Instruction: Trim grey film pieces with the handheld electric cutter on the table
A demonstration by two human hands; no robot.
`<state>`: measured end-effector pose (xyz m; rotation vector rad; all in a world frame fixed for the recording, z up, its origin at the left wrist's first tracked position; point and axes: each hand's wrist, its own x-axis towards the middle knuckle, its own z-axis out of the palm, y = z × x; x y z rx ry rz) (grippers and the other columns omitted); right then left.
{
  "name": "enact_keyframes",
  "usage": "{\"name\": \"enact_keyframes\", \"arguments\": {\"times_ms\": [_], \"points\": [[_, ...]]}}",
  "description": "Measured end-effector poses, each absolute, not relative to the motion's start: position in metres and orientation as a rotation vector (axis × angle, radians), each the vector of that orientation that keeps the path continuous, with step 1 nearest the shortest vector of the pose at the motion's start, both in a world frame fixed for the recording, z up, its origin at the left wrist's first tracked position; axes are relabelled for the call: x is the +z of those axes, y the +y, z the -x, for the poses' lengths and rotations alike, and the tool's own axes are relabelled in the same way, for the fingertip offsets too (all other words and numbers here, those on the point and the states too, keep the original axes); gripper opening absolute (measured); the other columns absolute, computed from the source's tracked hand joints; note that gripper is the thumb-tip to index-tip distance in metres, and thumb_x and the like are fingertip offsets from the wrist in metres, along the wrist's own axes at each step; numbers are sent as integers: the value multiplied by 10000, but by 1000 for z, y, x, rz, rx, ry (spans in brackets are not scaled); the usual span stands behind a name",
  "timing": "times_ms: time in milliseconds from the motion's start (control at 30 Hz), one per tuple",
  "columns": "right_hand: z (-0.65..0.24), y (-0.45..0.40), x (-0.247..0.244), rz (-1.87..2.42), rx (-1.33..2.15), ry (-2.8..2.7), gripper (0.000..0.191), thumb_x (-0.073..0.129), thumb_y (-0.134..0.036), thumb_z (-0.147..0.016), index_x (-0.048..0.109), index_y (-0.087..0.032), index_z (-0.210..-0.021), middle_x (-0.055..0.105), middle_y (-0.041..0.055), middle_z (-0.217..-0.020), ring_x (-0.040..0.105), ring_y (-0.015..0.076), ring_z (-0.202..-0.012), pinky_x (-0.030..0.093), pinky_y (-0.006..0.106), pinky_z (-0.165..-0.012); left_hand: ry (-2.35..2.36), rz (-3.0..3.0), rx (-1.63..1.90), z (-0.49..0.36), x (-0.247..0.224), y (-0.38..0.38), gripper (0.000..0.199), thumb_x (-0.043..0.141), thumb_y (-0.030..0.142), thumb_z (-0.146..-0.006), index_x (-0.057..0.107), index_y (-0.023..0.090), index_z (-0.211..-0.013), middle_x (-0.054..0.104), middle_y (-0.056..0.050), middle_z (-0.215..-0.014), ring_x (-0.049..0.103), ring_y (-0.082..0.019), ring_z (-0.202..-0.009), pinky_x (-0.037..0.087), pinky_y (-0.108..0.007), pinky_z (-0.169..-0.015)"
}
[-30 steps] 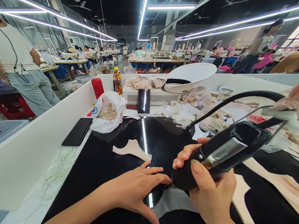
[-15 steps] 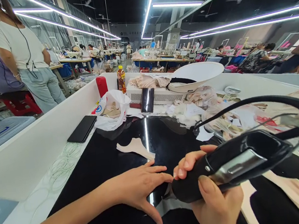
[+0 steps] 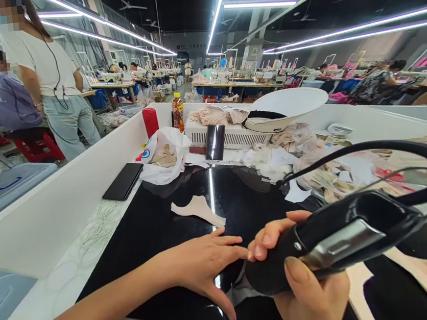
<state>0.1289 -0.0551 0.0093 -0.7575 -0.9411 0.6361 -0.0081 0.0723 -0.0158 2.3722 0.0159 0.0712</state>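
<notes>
Snugly, the right grip (image 3: 314,292) clasps a black tool (image 3: 350,231).

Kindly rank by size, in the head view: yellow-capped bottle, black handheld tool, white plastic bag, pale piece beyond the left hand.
Largest first:
black handheld tool (nearest)
white plastic bag
pale piece
yellow-capped bottle

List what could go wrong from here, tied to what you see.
The left hand has its fingers spread right by the nose of the black handheld tool in the right hand; a slip might catch them.
The black cord loops close by the heap of scraps and could snag there.
The left hand is also close to the pale cut piece, which might get nudged.
</notes>
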Motion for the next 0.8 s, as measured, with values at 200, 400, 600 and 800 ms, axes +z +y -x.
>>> {"name": "enact_keyframes", "arguments": {"times_ms": [200, 400, 600, 800], "points": [[-122, -57, 5, 734, 709, -978, 343, 715, -297, -952, 538, -296, -1247, 604, 9, -879, 633, 187, -748, 591, 383, -729, -16, -2389, 80, 8, -15, 71, 1034, 910, 467, -733, 339, 314, -1581, 400, -80, -1607, 294, -334, -1524, 47, -557, -1286], [-124, -53, 10, 747, 660, -981, 327, 709, -327, -961, 559, -315, -1252, 620, 0, -894, 628, 163, -721, 603, 378, -718, -27, -2437, 148, 9, -13, 69, 1078, 917, 438, -728, 296, 260, -1591, 414, -127, -1587, 319, -334, -1513, 91, -591, -1274], [-145, -53, 28, 781, 526, -914, 315, 753, -298, -916, 609, -282, -1196, 617, -10, -840, 608, 149, -695, 586, 306, -636, -106, -2591, 277, 12, -5, 65, 346, 910, 317, -756, 700, 191, -1000, 463, -124, -1544, 431, -305, -1432, 337, -461, -1227], [-163, -55, 33, 840, 472, -824, 292, 780, -275, -872, 637, -281, -1126, 632, -16, -829, 617, 147, -672, 587, 302, -631, -160, -2661, 338, 17, -12, 72, 118, 793, 311, -884, 750, 209, -842, 572, -53, -1469, 454, -294, -1418, 393, -435, -1200]]}}
